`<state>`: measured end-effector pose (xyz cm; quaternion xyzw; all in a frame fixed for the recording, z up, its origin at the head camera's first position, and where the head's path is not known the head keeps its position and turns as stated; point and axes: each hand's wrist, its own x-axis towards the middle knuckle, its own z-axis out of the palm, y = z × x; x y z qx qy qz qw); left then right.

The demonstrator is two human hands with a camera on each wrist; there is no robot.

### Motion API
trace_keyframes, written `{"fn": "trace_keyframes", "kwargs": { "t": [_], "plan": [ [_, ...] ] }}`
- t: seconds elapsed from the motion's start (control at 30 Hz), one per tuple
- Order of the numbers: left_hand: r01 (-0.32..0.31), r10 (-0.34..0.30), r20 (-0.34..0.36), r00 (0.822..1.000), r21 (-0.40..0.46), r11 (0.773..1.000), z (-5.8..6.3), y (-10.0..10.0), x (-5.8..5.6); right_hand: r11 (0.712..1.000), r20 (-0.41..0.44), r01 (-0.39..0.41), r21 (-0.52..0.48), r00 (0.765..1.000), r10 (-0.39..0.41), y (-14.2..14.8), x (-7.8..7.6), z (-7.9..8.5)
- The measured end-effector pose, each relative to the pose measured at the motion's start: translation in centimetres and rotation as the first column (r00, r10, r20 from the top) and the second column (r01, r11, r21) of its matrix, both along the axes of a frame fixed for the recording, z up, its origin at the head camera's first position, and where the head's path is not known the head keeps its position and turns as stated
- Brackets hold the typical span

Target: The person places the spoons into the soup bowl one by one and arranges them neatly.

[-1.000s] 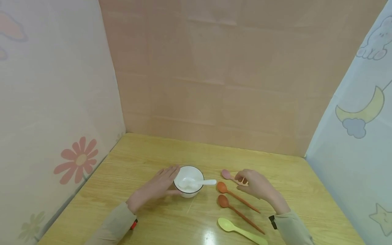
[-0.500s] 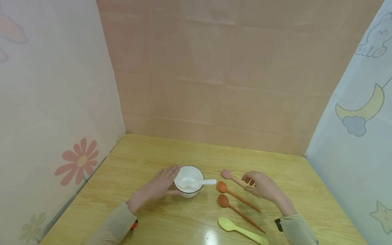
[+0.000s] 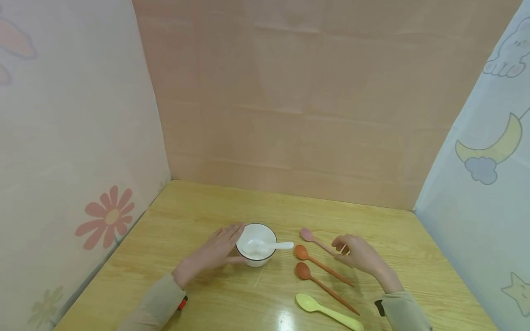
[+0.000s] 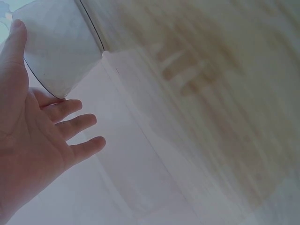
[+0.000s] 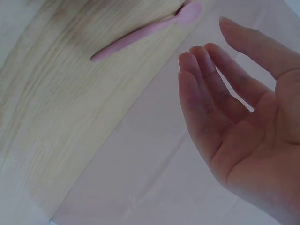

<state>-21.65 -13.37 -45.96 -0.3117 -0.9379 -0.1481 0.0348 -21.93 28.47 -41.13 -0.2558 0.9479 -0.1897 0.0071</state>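
Note:
My left hand [image 3: 217,248] rests against the left side of a white bowl [image 3: 256,263] with a dark rim. Its thumb lies along the bowl's wall in the left wrist view, while the other fingers [image 4: 77,124] extend mostly straight. A white spoon [image 3: 283,245] leans in the bowl, its handle sticking out to the right. Above the handle end of a pink spoon [image 3: 307,235] hovers my right hand [image 3: 359,253], fingers loosely bent. Nothing is between them in the right wrist view, where the pink spoon [image 5: 140,33] lies apart on the table.
Below the pink spoon lie an orange spoon [image 3: 301,252], a brown-orange spoon [image 3: 303,271] and a yellow spoon [image 3: 307,302], handles pointing lower right. A tan backdrop [image 3: 285,105] closes off the wooden table's [image 3: 207,207] far edge; patterned white sheets flank both sides.
My right hand has let go of the pink spoon and drawn back to the right and slightly nearer. My left hand and the bowl have stayed in place.

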Motion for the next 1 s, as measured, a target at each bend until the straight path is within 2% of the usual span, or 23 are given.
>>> {"fn": "trace_keyframes", "kwargs": {
  "t": [0.2,0.53,1.0],
  "plan": [
    [0.006,-0.006,-0.007,1.0,0.017,1.0,-0.1,-0.1,0.0,1.0,0.01,0.0,-0.003,1.0,0.0,0.5,-0.2,-0.7],
    [0.0,0.0,0.02,1.0,0.009,1.0,-0.1,0.0,-0.1,0.997,0.061,0.074,-0.012,0.995,-0.073,1.4,-0.8,-1.8],
    [-0.003,0.003,0.017,1.0,0.01,1.0,-0.1,0.0,0.0,0.998,0.081,0.028,-0.052,0.996,-0.024,1.9,-1.3,-2.8]
  ]
}}
